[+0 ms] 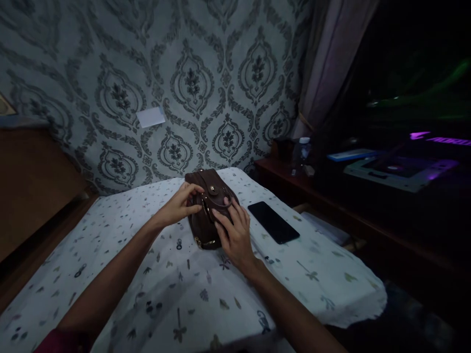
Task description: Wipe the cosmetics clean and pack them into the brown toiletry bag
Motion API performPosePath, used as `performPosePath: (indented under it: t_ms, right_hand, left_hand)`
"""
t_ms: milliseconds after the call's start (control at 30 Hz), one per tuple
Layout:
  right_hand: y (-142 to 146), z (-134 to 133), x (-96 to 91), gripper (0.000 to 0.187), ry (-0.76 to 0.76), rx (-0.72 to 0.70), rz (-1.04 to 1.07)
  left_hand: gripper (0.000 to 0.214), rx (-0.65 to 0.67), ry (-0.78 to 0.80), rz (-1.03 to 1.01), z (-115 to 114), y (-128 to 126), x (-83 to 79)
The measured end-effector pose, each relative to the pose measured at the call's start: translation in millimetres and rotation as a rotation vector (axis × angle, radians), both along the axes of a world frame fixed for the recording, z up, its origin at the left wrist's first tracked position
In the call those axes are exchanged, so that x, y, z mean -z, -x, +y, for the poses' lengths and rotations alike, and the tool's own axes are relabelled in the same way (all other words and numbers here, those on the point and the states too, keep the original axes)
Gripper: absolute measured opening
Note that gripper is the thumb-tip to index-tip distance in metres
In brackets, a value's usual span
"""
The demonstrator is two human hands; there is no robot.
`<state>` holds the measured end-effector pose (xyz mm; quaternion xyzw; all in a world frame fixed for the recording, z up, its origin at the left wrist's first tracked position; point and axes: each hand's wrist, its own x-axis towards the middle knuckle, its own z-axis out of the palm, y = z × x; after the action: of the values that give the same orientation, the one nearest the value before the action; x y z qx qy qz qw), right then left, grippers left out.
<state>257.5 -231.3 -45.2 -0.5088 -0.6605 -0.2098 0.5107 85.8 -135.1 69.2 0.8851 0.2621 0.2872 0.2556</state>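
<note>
A brown leather handbag point(198, 231) lies on the bed, with gold-coloured fittings, a round clasp on its flap and a curved handle. My left hand point(182, 201) grips the bag's left side, thumb and bent forefinger resting on either side of a small zipped pocket. Across the bag's right side, over the handle, my right hand point(237, 235) rests with its fingers stretched and slightly apart. The fingertips of both hands touch the leather. To the right of the bag a black smartphone point(274, 222) lies face up on the sheet.
The bed point(154, 299) has a white printed sheet. Beyond its right side stand a dark red table point(283, 179), a plastic bottle point(302, 152) and a device with purple light point(401, 171). A brown wooden board point(33, 181) is at the left, a patterned wall behind.
</note>
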Motion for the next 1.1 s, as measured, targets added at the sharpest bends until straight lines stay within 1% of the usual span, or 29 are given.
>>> performPosePath:
  t_ms: [100,167,267,400,500,567,667,767,833,1000,1100]
  right_hand:
    - [1,0,0.4,0.034,-0.01,0.014,-0.003]
    - [2,0,0.4,0.034,-0.014,0.019,-0.006]
    - [2,0,0.8,0.034,-0.005,0.021,-0.003]
    - [1,0,0.6,0.035,-0.007,0.025,-0.015]
    - [1,-1,-1.1,0.033,0.0,0.024,-0.022]
    - [2,-2,-2.4,0.032,0.004,0.029,-0.015]
    - [2,-2,-3.2,0.032,0.002,0.033,-0.009]
    - [3,-2,-3.0,0.033,0.005,0.046,-0.012]
    - [3,-2,-2.9,0.033,0.011,0.05,-0.015]
    - [2,-3,-4.4,0.033,0.013,0.041,-0.014]
    - [3,-5,-5.9,0.033,0.005,0.029,-0.006]
  left_hand:
    - [0.035,-0.015,0.0,0.016,0,0,-2.1]
    - [0.033,-0.057,-0.055,0.042,-3,-2,-2.9]
    - [0.024,-0.13,-0.196,0.081,-9,-8,-5.1]
    - [0.006,-0.206,-0.416,0.144,-13,-17,-6.9]
    - [0.009,-0.247,-0.509,0.124,-13,-21,-3.6]
    - [0.01,-0.277,-0.495,0.055,-11,-23,0.1]
    - [0.013,-0.303,-0.414,-0.063,-11,-24,4.6]
    - [0.018,-0.293,-0.335,-0.152,-13,-25,6.1]
    - [0.02,-0.275,-0.311,-0.185,-18,-25,6.4]
    - [0.02,-0.197,-0.332,-0.168,-30,-21,8.6]
    - [0.019,-0.173,-0.361,-0.101,-32,-19,6.9]
